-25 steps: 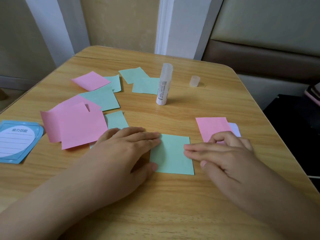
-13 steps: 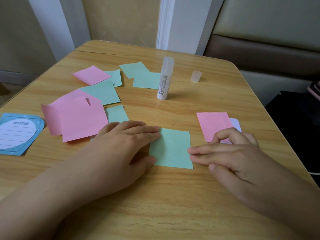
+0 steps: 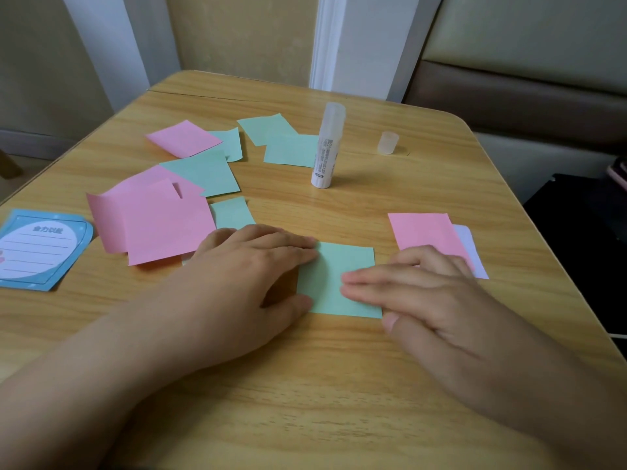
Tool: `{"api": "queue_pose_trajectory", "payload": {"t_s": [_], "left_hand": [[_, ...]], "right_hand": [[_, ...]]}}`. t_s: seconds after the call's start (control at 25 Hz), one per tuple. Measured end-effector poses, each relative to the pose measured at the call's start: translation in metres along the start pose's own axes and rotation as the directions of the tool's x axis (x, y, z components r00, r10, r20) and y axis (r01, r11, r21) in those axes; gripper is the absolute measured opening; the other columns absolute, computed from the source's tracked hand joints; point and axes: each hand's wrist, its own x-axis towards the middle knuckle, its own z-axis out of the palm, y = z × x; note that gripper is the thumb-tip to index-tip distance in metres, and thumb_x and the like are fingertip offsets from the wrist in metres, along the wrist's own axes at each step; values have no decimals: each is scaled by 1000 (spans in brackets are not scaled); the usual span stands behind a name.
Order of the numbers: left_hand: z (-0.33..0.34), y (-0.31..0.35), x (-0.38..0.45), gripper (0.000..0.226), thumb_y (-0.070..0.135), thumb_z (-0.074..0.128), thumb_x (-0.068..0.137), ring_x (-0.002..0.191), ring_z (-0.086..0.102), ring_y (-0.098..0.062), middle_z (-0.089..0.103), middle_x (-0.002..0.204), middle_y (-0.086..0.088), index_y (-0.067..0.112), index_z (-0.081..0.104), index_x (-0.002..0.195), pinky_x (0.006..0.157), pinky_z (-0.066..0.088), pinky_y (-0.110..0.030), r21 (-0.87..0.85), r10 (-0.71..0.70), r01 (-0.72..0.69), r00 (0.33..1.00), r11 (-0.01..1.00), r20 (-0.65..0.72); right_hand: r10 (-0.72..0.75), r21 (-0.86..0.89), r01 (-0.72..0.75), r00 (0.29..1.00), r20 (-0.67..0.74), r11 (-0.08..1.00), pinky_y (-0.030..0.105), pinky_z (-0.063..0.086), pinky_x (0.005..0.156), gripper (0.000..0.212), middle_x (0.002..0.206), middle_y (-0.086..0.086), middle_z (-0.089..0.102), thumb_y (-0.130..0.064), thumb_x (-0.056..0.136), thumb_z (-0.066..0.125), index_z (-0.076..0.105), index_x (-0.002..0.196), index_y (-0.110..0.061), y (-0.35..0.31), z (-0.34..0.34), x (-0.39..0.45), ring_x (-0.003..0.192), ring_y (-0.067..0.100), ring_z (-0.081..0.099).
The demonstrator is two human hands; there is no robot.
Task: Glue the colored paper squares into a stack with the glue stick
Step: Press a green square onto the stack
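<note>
A green paper square (image 3: 334,266) lies flat on the wooden table (image 3: 339,385) in front of me. My left hand (image 3: 244,269) rests flat on its left edge, fingers straight. My right hand (image 3: 424,300) presses straight fingers onto its right part. The uncapped glue stick (image 3: 326,147) stands upright behind it, its clear cap (image 3: 387,142) a little to the right. A pink square (image 3: 425,232) lies over a pale lilac one (image 3: 470,249) at the right, just beyond my right hand.
Several loose pink squares (image 3: 159,225) and green squares (image 3: 207,173) are scattered at the left and back. A blue lined note card (image 3: 37,249) lies at the table's left edge. A padded bench (image 3: 526,89) stands behind the table on the right.
My right hand's fingers have slid leftward, further onto the green square. The left hand has stayed on the square's left edge. The camera view shifted slightly.
</note>
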Motion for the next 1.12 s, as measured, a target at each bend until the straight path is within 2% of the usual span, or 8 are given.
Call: {"api": "queue_pose_trajectory", "payload": {"t_s": [0.12,0.28,0.44,0.52,0.68,0.76,0.92,1.12], "left_hand": [[-1,3,0,72,66,21,73,128,30,3,41,140,28,39,48,134,101,26,-30,2,-7,7,1000,1000,-7],[-5,1,1,81,67,8,68,134,15,8,25,146,34,45,33,142,108,17,-27,35,-19,16,996,999,82],[-7,1,1,83,68,8,65,133,14,10,25,145,35,45,31,142,106,16,-24,27,-24,22,995,999,97],[-7,2,1,84,68,7,64,133,12,10,23,146,35,45,28,142,107,16,-24,38,-30,26,994,999,104],[-8,6,0,85,66,2,65,135,11,9,20,148,35,45,25,144,111,15,-27,77,-36,28,994,997,106],[-8,7,-1,86,66,1,65,137,11,8,19,149,35,45,24,145,113,15,-29,88,-45,36,992,995,114],[-9,7,-1,87,66,-3,64,138,6,10,12,149,37,46,19,146,115,13,-30,104,-53,40,990,994,129],[-9,9,-1,84,66,4,68,139,16,5,23,149,32,43,29,144,113,18,-34,77,-53,44,992,996,113]], "right_hand": [[-45,-72,48,998,35,996,25,17,97,45,127,-26,55,-37,86,32,63,120,-35,-10,13,7,111,3,36],[2,-82,0,1000,27,997,15,9,98,43,117,-32,58,-40,85,30,69,106,-43,5,0,3,110,0,33],[65,-9,-65,998,0,998,13,13,97,48,107,-35,61,-48,81,30,75,89,-34,5,-7,3,111,-4,37],[74,17,-74,997,-27,997,10,11,97,50,115,-34,57,-46,81,27,70,103,-35,-3,-3,10,115,-10,32],[70,-113,-65,996,49,991,9,-3,98,69,145,-34,28,-50,78,8,38,140,-39,-14,16,21,122,-9,14],[132,-182,-128,991,10,975,8,-7,96,74,145,-36,24,-51,76,1,36,140,-41,-8,15,20,120,-6,14],[209,-197,-235,967,-142,952,10,-3,95,69,137,-35,40,-48,79,7,52,130,-40,4,8,15,114,-1,24],[115,-168,-119,993,-32,979,23,8,97,64,138,-32,40,-45,82,12,50,133,-38,-10,17,17,113,1,25]]}}
